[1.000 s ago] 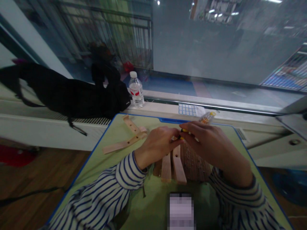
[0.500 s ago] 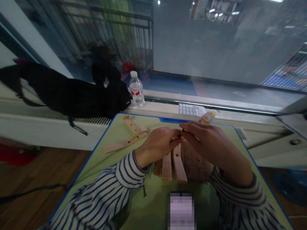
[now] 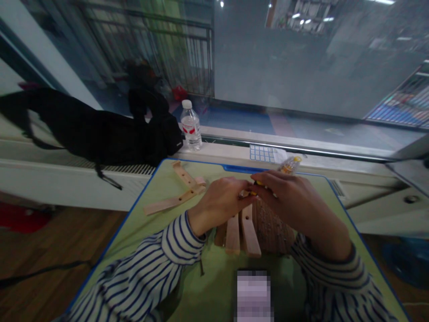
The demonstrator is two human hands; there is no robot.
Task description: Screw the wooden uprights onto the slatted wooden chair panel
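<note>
My right hand (image 3: 284,192) is closed around a small yellow-and-black object (image 3: 257,182), mostly covered by the fingers. Right against it, my left hand (image 3: 223,197) has thumb and fingers pinched together; what they hold, if anything, is hidden. Both hands are above a brown grooved wooden block (image 3: 273,228). Two pale wooden strips, a left one (image 3: 233,237) and a right one (image 3: 251,237), lie over the block with their far ends under my hands. A dark hole shows in the right strip. To the left lie joined pale wooden pieces (image 3: 181,199) with holes.
The green table (image 3: 134,250) has a blue edge. A phone (image 3: 254,295) with a blurred screen lies at the front, and a small clear bag (image 3: 290,165) at the back. On the sill are a water bottle (image 3: 191,127), a black bag (image 3: 110,134) and a label sheet (image 3: 262,153).
The fingers of my left hand have shifted slightly at the yellow-and-black object, with a small gap now showing between thumb and forefinger. The strips and block look the same.
</note>
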